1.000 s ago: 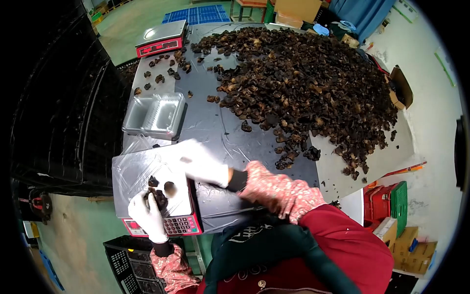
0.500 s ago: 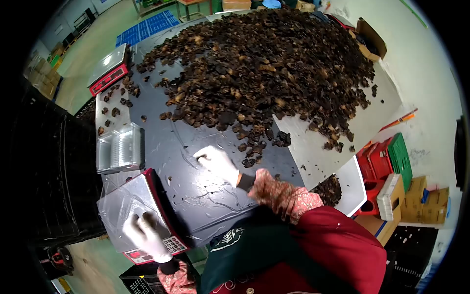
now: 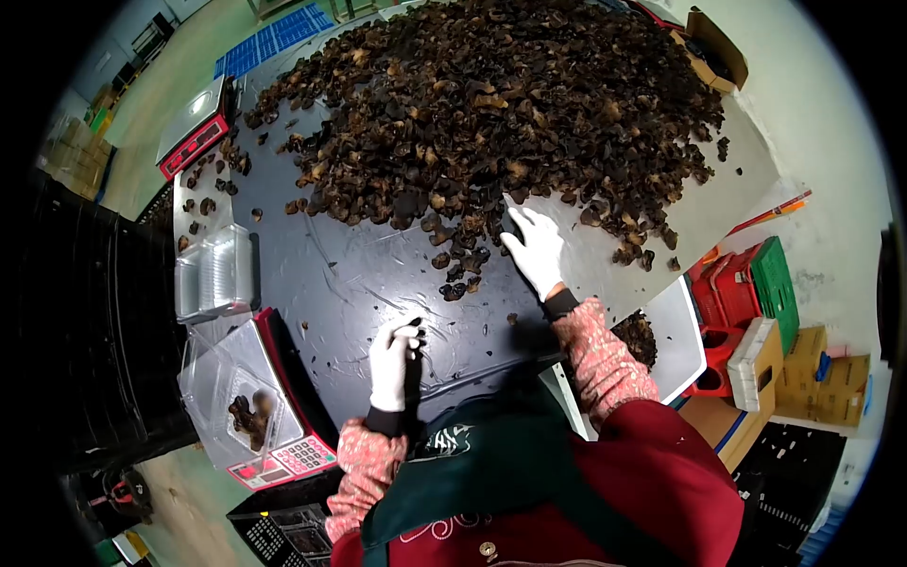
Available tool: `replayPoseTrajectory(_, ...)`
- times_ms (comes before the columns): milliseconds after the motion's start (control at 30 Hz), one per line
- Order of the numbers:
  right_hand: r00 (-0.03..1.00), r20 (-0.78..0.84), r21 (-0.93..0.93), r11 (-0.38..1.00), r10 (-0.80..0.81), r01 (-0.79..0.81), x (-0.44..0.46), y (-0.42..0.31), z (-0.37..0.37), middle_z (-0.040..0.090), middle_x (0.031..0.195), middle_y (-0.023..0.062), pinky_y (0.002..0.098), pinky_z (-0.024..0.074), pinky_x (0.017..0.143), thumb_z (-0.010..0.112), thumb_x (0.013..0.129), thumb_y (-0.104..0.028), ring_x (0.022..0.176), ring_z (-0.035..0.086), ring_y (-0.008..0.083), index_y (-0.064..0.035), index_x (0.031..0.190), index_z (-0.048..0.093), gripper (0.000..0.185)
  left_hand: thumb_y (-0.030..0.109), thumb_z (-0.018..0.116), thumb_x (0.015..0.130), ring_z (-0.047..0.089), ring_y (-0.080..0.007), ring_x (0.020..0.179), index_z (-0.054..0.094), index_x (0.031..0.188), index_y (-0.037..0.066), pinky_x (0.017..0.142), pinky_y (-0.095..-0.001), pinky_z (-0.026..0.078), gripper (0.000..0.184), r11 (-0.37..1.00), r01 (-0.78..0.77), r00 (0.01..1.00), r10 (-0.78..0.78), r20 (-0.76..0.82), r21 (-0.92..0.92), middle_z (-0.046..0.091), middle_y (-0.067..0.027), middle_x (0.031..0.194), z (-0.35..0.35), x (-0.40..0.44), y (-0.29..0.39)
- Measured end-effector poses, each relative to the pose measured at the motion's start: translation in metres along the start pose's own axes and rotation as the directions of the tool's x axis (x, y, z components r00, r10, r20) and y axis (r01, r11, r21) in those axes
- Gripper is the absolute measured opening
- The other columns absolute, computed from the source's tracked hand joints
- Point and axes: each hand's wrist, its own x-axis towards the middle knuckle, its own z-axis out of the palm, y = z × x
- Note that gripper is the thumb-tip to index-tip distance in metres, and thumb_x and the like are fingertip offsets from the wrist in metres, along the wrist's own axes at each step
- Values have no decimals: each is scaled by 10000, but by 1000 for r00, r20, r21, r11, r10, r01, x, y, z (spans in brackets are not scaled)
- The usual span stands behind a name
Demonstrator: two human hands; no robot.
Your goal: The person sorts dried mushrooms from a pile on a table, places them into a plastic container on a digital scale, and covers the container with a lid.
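As I watch through the head view, a small cluster of dark mushrooms lies in the clear tray on the scale, at the near left corner of the table. I judge that only a small share is in that tray; most is left in the heap, spread toward the far edge. Stacked trays stand along the left edge. I see the left hand near the front edge, fingers bent inward; I cannot tell whether they grip a piece. The right hand is at the heap's near fringe, fingers stretched out, nothing visibly gripped.

Compared with half a second earlier, I find the left hand away from the tray and toward the middle of the front edge, and the right hand farther forward, now beside the heap.
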Motion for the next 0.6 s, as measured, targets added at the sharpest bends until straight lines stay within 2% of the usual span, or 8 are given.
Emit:
replayPoseTrajectory(67,982,123,-56,987,-145,153,3,-24,7,520,1393,44,496,358,1010,669,842,-391,1288,431,294,-227,1307,605,498,59,540,926,608,-107,738,631,1195,12,666,-241,488,288,968,-84,996,83,17,234,677,-44,915,21,20,-11)
replayPoseTrajectory(133,949,133,44,958,-286,282,3,-34,24,585,1345,12,466,366,1011,642,863,-370,1259,477,257,-232,1289,619,449,142,597,924,662,-207,831,604,1236,19,764,-304,518,335,762,-289,930,367,-19,580,696,-103,956,52,36,-14)
replayPoseTrajectory(167,922,184,148,937,-340,316,6,-40,31,607,1319,15,438,379,1014,635,870,-343,1239,498,246,-217,1265,637,414,233,646,908,673,-312,971,571,1280,37,856,-376,513,427,758,-122,977,205,-57,641,681,-178,1024,65,39,-5)
replayPoseTrajectory(200,889,229,252,907,-396,338,7,-46,33,629,1294,19,410,393,1016,628,878,-316,1219,519,236,-201,1240,656,381,322,660,899,655,-361,1013,552,1288,70,860,-411,511,476,623,-250,917,399,-26,741,658,-199,1101,74,46,-7)
replayPoseTrajectory(267,788,397,591,788,-471,172,8,-55,32,643,1269,49,363,420,1017,608,890,-231,1189,545,250,-164,1187,686,314,377,648,900,640,-386,1006,556,1228,92,855,-450,506,445,506,-66,976,213,-50,860,647,-184,1116,82,53,-11)
replayPoseTrajectory(333,820,205,542,760,-534,360,1,-54,30,664,1212,83,373,438,1020,565,895,-123,1146,579,284,-134,1144,703,284,356,637,900,638,-384,958,579,1102,103,803,-461,502,329,462,-51,966,248,-74,885,625,-163,1022,77,56,-16)
replayPoseTrajectory(567,937,194,363,909,-290,206,2,-7,-2,687,1089,88,369,454,974,545,901,-138,1068,590,289,-87,1081,708,249,194,698,822,544,-321,759,528,798,29,735,-386,453,238,762,-100,958,248,-145,640,536,-146,845,9,16,-22)
replayPoseTrajectory(600,949,152,332,918,-277,215,1,-11,-8,687,1081,84,370,455,966,555,903,-151,1052,590,289,-83,1077,707,241,155,686,847,535,-232,703,494,772,33,680,-331,448,240,772,-49,969,191,-159,634,539,-100,802,1,11,-21)
